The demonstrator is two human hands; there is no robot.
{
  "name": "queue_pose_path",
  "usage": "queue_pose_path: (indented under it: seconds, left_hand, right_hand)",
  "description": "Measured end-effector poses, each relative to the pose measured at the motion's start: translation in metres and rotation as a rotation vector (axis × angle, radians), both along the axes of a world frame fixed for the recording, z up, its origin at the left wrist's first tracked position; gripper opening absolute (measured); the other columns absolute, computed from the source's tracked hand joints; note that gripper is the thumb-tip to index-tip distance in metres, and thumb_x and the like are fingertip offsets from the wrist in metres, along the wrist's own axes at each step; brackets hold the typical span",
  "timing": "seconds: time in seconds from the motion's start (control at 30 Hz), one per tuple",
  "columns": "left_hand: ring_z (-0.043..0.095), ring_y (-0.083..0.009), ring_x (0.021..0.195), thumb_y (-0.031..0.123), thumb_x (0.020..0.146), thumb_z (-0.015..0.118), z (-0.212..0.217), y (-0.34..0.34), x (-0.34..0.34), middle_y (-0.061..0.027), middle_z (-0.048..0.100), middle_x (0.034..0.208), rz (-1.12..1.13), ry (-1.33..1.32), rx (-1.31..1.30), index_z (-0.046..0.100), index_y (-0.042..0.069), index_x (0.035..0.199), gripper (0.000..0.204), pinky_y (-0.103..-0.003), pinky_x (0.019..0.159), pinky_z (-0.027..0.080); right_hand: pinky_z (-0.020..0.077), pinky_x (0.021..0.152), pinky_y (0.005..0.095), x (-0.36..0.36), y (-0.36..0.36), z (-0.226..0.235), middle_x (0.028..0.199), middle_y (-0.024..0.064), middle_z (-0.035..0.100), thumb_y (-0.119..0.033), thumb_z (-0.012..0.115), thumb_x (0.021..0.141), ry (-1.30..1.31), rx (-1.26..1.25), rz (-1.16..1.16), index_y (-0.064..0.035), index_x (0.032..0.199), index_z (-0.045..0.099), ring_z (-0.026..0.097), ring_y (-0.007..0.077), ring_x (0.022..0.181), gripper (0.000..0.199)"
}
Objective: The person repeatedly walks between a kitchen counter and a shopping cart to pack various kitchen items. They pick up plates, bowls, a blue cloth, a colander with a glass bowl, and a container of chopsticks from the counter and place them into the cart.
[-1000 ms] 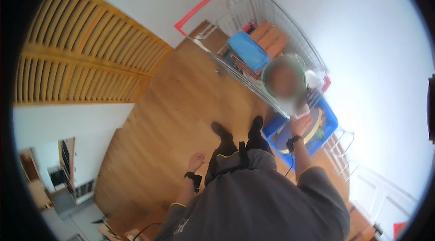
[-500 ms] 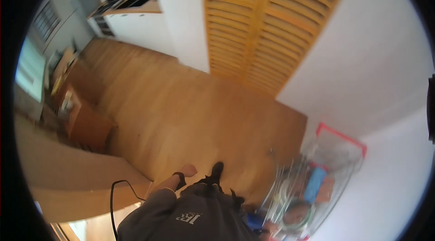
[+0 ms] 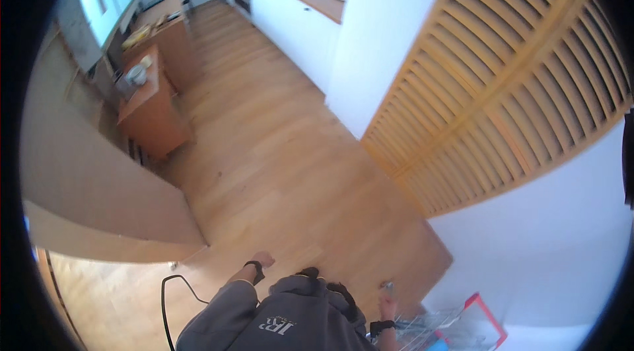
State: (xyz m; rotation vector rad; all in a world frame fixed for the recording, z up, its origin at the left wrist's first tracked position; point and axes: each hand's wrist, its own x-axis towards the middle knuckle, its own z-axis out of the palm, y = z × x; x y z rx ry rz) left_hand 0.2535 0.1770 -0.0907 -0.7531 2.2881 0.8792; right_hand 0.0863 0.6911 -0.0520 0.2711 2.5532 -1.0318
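**Both hands low over a wood floor, a wire cart by the right**

The left hand hangs free beside the body, fingers loosely curled, grasping nothing; a dark band sits on its wrist. Below it and to its left a black cable loops across the floor. The right hand is raised at the edge of a wire cart and seems to pinch something small and pale, too tiny to tell what; whether the hand touches the cart's wire is unclear. The cart has a red rim and sits just right of that hand, against the foot of a white wall.

Under both hands spreads a floor of warm, light wood planks, running far ahead. Beyond the right hand stands a broad slatted wooden door. Ahead of the left hand, well apart, a wooden table bears a bowl. Farther still, white cabinets with a wood counter line the wall.
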Motion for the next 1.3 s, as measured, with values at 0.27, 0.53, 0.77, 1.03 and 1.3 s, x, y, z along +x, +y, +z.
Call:
queue_pose_path:
  seconds: [0.27,0.53,0.77,1.03,1.3]
  left_hand:
    - [0.063,-0.0366,0.088,0.036,0.081,0.051,0.024,0.014,-0.021,-0.0194,0.066,0.092,0.253,0.034,0.119,0.069,0.004,0.084,0.037,-0.045,0.081,0.049]
    - [0.060,-0.0342,0.105,0.034,0.081,0.054,0.038,-0.010,0.022,-0.0189,0.064,0.107,0.533,-0.474,0.153,0.068,0.003,0.100,0.039,-0.042,0.088,0.049]
    - [0.066,-0.0252,0.075,0.031,0.086,0.057,0.036,-0.104,-0.063,-0.0099,0.068,0.083,0.332,-0.189,-0.139,0.067,0.004,0.097,0.031,-0.037,0.074,0.053]
    - [0.064,-0.0307,0.092,0.035,0.083,0.058,0.109,-0.214,-0.231,-0.0152,0.068,0.094,0.739,0.172,0.023,0.067,0.005,0.097,0.034,-0.040,0.083,0.050]
    - [0.064,-0.0324,0.094,0.029,0.081,0.057,0.052,-0.315,-0.243,-0.0181,0.066,0.101,0.473,-0.153,0.073,0.067,0.004,0.100,0.033,-0.040,0.085,0.049]
  right_hand:
    - [0.0434,0.046,0.0301,-0.107,-0.030,-0.063,0.069,0.0067,0.063,-0.030,0.055,0.084,-0.429,0.111,0.417,-0.0098,0.094,0.063,0.057,0.0173,0.055,0.024]
    - [0.0493,0.061,0.0412,-0.226,-0.098,-0.114,0.066,0.0082,0.062,-0.030,0.068,0.071,-0.718,-0.084,0.182,-0.0073,0.087,0.065,0.062,0.0228,0.066,0.028]
    - [0.0505,0.071,0.0457,-0.333,-0.269,-0.079,0.084,0.0165,0.067,-0.035,0.049,0.088,0.099,0.456,1.632,-0.0097,0.085,0.069,0.065,0.0319,0.079,0.033]
    - [0.0480,0.061,0.0397,-0.477,-0.418,-0.107,0.074,0.0087,0.062,-0.026,0.062,0.082,-0.206,0.058,0.755,-0.0001,0.086,0.061,0.060,0.0216,0.067,0.026]
    - [0.0485,0.080,0.0424,-0.518,-0.517,-0.077,0.096,0.0165,0.065,-0.026,0.066,0.080,0.065,0.218,0.939,0.0001,0.097,0.061,0.062,0.0319,0.090,0.031]
